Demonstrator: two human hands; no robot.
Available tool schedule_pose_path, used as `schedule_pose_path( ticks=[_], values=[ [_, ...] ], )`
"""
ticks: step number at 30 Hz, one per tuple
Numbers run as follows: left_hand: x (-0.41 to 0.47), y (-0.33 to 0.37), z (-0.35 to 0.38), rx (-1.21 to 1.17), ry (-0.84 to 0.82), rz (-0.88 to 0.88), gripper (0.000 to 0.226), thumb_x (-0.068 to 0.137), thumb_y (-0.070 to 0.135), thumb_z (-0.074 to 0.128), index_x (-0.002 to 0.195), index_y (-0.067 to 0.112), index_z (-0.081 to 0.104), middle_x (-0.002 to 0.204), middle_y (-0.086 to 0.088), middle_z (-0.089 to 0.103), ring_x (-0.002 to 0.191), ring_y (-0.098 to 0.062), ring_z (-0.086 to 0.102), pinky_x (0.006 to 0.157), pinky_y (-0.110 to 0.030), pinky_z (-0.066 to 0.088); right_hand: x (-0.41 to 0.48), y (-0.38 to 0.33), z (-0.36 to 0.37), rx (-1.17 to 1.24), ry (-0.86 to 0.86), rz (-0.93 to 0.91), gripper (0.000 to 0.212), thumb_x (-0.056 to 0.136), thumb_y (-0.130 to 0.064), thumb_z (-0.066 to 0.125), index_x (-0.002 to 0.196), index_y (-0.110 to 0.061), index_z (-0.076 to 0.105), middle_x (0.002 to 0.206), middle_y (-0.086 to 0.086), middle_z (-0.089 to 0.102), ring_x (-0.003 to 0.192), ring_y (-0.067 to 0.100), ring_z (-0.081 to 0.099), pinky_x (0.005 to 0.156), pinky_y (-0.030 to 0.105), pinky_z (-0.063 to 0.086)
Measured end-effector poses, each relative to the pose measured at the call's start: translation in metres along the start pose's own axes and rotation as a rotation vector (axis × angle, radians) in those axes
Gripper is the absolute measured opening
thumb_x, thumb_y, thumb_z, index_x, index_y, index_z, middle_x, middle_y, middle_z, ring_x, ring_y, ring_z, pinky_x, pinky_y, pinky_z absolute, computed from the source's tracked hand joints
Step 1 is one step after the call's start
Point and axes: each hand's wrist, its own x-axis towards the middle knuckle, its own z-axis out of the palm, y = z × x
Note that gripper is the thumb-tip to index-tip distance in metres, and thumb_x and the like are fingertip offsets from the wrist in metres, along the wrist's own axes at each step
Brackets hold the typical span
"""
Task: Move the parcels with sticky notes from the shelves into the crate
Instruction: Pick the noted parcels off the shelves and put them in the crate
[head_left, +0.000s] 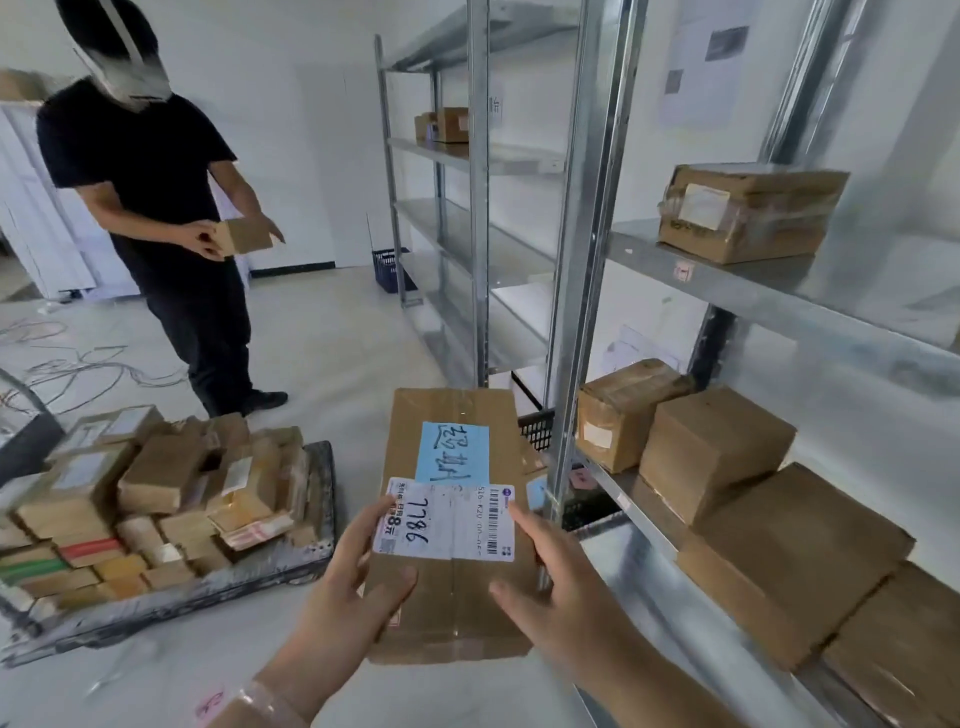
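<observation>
I hold a brown cardboard parcel (457, 603) flat in front of me, just left of the metal shelves (727, 291). A blue sticky note (453, 453) with handwriting and a white shipping label sit on its top. My left hand (358, 582) grips its left side and my right hand (556, 587) grips its right side. A black crate (540, 428) shows only in part behind the parcel, low by the shelf post. Plain parcels (714, 447) stand on the lower shelf at right.
A low grey cart (322, 551) piled with several small boxes stands at the left. A person in black stands beyond it holding a small box (244, 236). A blue basket (389, 270) sits by the far shelf. Cables lie on the floor at far left.
</observation>
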Motion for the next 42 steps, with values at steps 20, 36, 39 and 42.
schedule_pose_path(
  ticks=[20, 36, 39, 42],
  values=[
    [0.396, -0.066, -0.057, 0.061, -0.401, -0.186, 0.058, 0.090, 0.002, 0.062, 0.108, 0.057, 0.060, 0.103, 0.013, 0.073, 0.093, -0.032, 0.070, 0.082, -0.052, 0.058, 0.280, 0.080, 0.067, 0.172, 0.148, 0.527, 0.071, 0.084, -0.044, 0.067, 0.138, -0.062, 0.025, 0.132, -0.045, 0.026, 0.117, -0.025, 0.035, 0.100, 0.012, 0.042],
    [0.616, -0.114, 0.050, 0.246, -0.673, -0.197, 0.053, 0.086, 0.015, 0.071, 0.120, 0.051, 0.051, 0.119, 0.012, 0.060, 0.096, -0.007, 0.064, 0.072, -0.015, 0.053, 0.431, 0.193, 0.012, 0.016, 0.284, 0.731, 0.069, 0.091, -0.038, 0.062, 0.149, -0.042, 0.025, 0.156, -0.016, 0.021, 0.142, 0.001, 0.017, 0.118, 0.031, 0.021],
    [0.657, -0.133, 0.074, 0.284, -0.752, -0.225, 0.060, 0.081, 0.019, 0.076, 0.121, 0.056, 0.049, 0.122, 0.013, 0.055, 0.097, -0.009, 0.065, 0.076, -0.018, 0.055, 0.455, 0.213, 0.004, 0.005, 0.312, 0.794, 0.070, 0.092, -0.041, 0.060, 0.149, -0.045, 0.020, 0.151, -0.024, 0.018, 0.137, -0.004, 0.017, 0.115, 0.024, 0.018],
    [0.702, -0.154, 0.104, 0.320, -0.846, -0.246, 0.065, 0.076, 0.024, 0.080, 0.117, 0.063, 0.048, 0.121, 0.015, 0.055, 0.094, -0.008, 0.068, 0.079, -0.024, 0.057, 0.475, 0.237, 0.005, 0.018, 0.371, 0.844, 0.070, 0.091, -0.045, 0.059, 0.148, -0.048, 0.018, 0.141, -0.032, 0.017, 0.126, -0.014, 0.014, 0.106, 0.015, 0.016]
  ],
)
